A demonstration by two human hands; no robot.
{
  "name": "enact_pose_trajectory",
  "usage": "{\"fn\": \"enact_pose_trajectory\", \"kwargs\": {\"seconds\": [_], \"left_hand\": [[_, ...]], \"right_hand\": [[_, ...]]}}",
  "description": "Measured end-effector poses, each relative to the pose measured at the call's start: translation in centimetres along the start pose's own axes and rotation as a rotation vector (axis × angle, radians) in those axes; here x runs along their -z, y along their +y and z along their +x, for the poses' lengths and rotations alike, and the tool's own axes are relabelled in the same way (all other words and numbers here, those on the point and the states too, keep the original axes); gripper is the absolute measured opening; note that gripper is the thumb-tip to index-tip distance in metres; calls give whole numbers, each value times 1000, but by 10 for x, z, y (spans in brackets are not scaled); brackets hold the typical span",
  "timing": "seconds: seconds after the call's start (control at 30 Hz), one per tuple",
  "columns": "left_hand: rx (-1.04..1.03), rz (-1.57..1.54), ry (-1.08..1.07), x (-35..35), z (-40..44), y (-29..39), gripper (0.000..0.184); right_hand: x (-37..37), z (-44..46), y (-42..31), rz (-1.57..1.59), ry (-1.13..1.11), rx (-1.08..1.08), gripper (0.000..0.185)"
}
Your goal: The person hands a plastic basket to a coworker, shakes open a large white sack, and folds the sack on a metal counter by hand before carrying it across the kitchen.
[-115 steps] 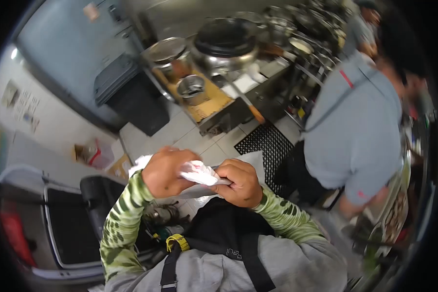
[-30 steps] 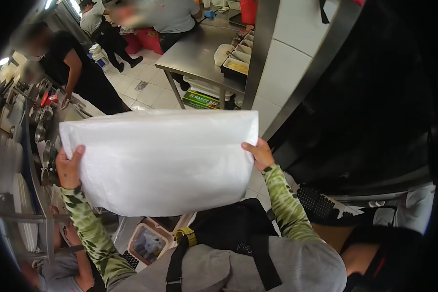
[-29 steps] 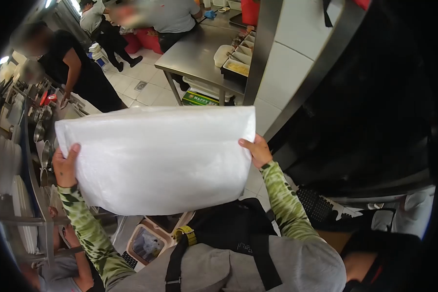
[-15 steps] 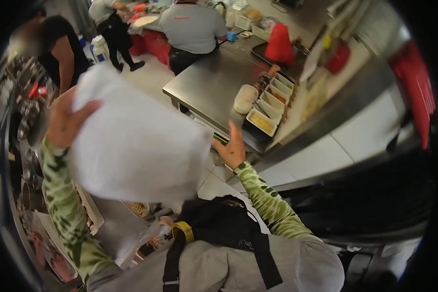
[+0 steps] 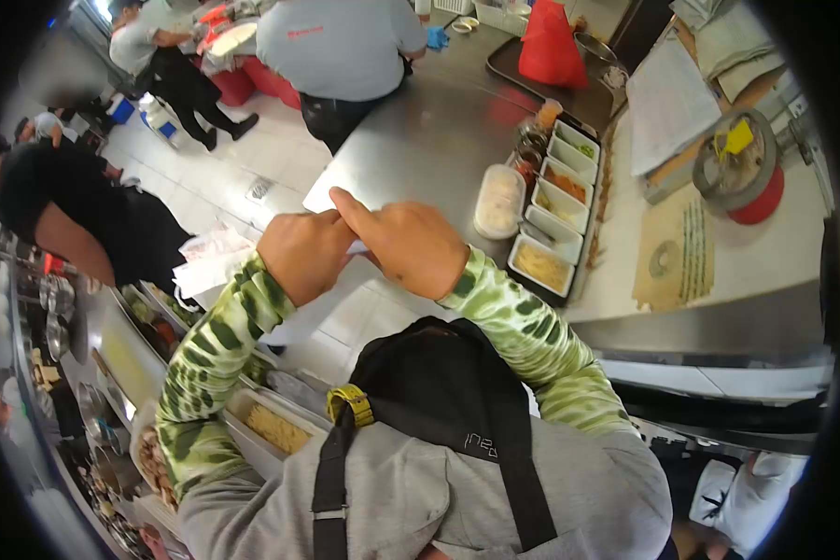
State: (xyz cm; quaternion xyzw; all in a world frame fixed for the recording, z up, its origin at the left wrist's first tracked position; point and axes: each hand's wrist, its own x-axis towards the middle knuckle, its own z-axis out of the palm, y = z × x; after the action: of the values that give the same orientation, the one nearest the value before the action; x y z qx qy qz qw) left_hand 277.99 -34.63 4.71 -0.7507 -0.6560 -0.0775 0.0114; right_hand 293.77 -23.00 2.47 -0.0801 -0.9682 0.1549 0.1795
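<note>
Held together in front of my chest, my left hand (image 5: 303, 254) and my right hand (image 5: 418, 245) meet at the fingers. The left one is a closed fist with its back toward me. My right thumb lies across the left hand's fingers, and the other right fingers curl under. A small pale bit shows between them; what they grip is hidden. Just beyond my left wrist is a crumpled white bag (image 5: 213, 259) with reddish print; I cannot tell whether anything holds it. Green patterned sleeves (image 5: 217, 359) cover both forearms.
A steel table (image 5: 411, 149) ahead carries white food containers (image 5: 543, 269), a lidded tub (image 5: 499, 201) and a red bag (image 5: 551, 47) on a tray. Food bins (image 5: 275, 425) line my left. A person in grey (image 5: 341, 47) and one in black (image 5: 84, 210) stand nearby.
The large white cloth or sheet that spread before my left hand no longer shows there. My hands, apart before, have come together and closed. The view has shifted.
</note>
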Motion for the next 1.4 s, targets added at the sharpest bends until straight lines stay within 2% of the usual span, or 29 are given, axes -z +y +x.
{"fn": "enact_pose_trajectory", "kwargs": {"seconds": [0.13,0.27,0.37,0.43,0.5,0.6,0.63,0.67,0.7,0.77,0.8,0.83,0.9,0.97,1.03,1.07,1.13,1.17,1.27,1.3,1.33,1.37,1.4], "left_hand": [[98,-35,-68,19,5,-59,46],[-14,-171,-77,32,4,-137,36],[-171,-302,-163,23,27,-182,32],[-326,-331,-182,23,55,-193,27],[-457,-288,-204,24,74,-201,32],[-622,-235,-170,27,95,-209,38],[-552,-253,-157,38,97,-209,52],[-567,-347,-29,54,99,-215,66],[-578,-445,92,63,100,-227,80],[-506,-605,599,31,91,-289,97],[-390,-857,625,11,85,-306,99],[-261,-1103,638,-16,80,-324,101],[-59,-1149,424,-114,67,-387,92],[150,-1355,75,-261,73,-439,80],[-29,-1664,-218,-268,91,-381,67],[122,-1941,-374,-269,103,-355,64],[246,-1998,-650,-256,131,-309,59],[191,-1789,-740,-246,148,-292,58],[152,-1456,-656,-246,214,-260,60],[61,-1379,-587,-238,241,-250,57],[-27,-1304,-522,-216,267,-237,55],[-113,-1181,-548,-197,299,-231,52],[-180,-1097,-565,-146,306,-212,49]], "right_hand": [[-15,27,47,-4,78,74,35],[1,44,82,36,-43,-32,18],[9,64,79,-119,-224,-165,28],[4,78,63,-123,-147,-214,46],[-12,98,40,-67,-25,-222,60],[-26,108,22,37,-45,-411,41],[-25,107,18,68,-52,-476,36],[-20,96,15,102,95,-461,28],[-8,83,4,135,214,-540,25],[19,46,-22,146,312,-861,29],[23,20,-37,240,458,-988,34],[27,-2,-52,373,642,-999,40],[14,-51,-83,667,948,-1151,41],[-21,-89,-101,777,1156,-1179,40],[-64,-112,-114,809,1299,-1210,40],[-80,-120,-119,838,1374,-1211,41],[-107,-133,-136,884,1523,-1226,43],[-118,-142,-146,872,1560,-1280,44],[-141,-148,-164,849,1697,-1367,47],[-150,-142,-168,867,1747,-1373,47],[-162,-136,-170,886,1799,-1383,48],[-180,-129,-167,916,1838,-1398,47],[-206,-121,-160,948,1878,-1412,47]]}}
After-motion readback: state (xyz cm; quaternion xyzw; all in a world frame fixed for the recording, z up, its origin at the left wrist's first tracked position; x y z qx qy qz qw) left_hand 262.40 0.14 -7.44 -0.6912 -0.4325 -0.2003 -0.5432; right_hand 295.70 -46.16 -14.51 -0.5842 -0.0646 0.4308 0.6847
